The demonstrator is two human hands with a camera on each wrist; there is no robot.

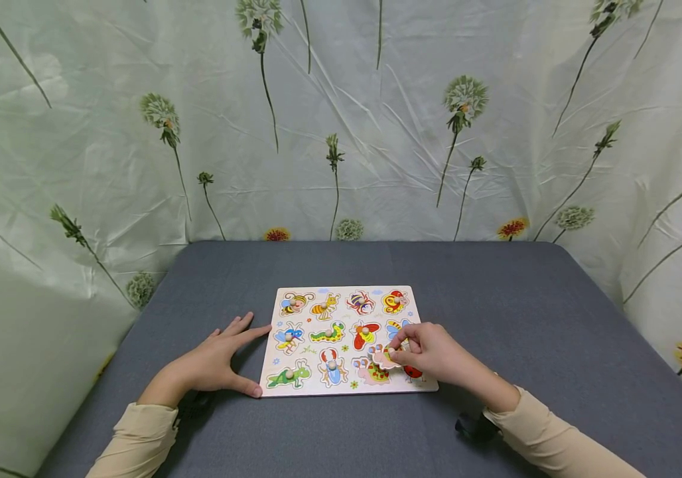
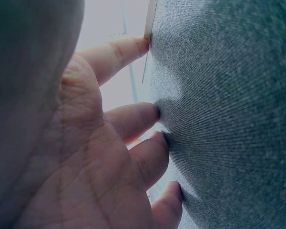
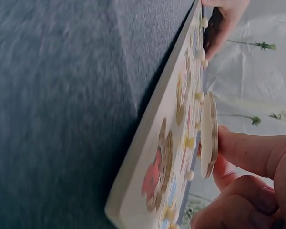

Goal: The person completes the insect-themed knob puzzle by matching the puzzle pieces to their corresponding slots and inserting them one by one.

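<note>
A wooden puzzle board (image 1: 343,392) with printed insects lies on the table. My right hand (image 1: 433,352) pinches a pink snail puzzle piece (image 1: 381,358) between thumb and fingers. In the right wrist view that piece (image 3: 209,136) is raised above the board, tilted on edge with its pale underside showing. Below it in the head view lies a matching pink snail picture (image 1: 371,373) on the board. My left hand (image 1: 212,362) is spread at the board's left side, thumb at the near corner and index fingertip at the edge. Its other fingertips rest on the cloth in the left wrist view.
Several knobbed pieces sit in the board, among them a green grasshopper (image 1: 290,376), a stag beetle (image 1: 332,368) and a caterpillar (image 1: 328,333). Part of a red ladybug (image 1: 414,373) shows beneath my right hand. Dark grey cloth (image 1: 341,438) covers the table; a flower-printed curtain (image 1: 341,119) hangs behind.
</note>
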